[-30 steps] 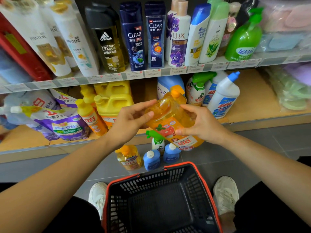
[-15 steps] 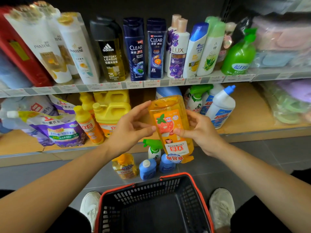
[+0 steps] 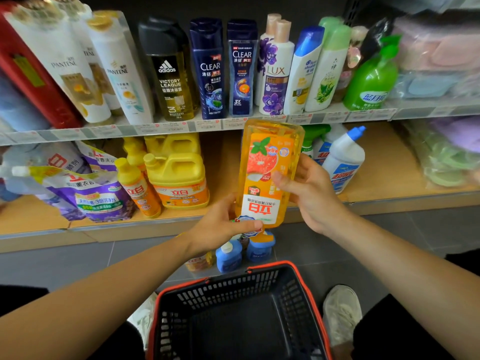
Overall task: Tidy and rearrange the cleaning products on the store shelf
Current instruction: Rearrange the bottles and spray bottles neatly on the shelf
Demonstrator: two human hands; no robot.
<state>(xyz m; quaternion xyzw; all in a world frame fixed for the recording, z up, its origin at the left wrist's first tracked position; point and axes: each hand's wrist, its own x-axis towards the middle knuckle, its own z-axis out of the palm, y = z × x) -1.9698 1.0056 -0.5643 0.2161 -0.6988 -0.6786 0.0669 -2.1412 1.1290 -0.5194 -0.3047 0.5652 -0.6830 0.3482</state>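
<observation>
Gripping the orange bottle [image 3: 265, 162] with both hands, we hold it upside down, cap end lowest. Our left hand [image 3: 223, 224] pinches near the cap and our right hand [image 3: 309, 188] wraps the side. Yellow jug [image 3: 179, 175] left of the grip, white bottle [image 3: 342, 157] right, basket [image 3: 306, 289] below.

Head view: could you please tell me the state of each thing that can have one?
Orange detergent bottle: upside down, cap downward, held in both hands.
Left hand: grips the bottle's lower end.
Right hand: grips the bottle's side.
Yellow jug: upright on the lower shelf, capped.
Basket: on the floor, below the hands.
</observation>
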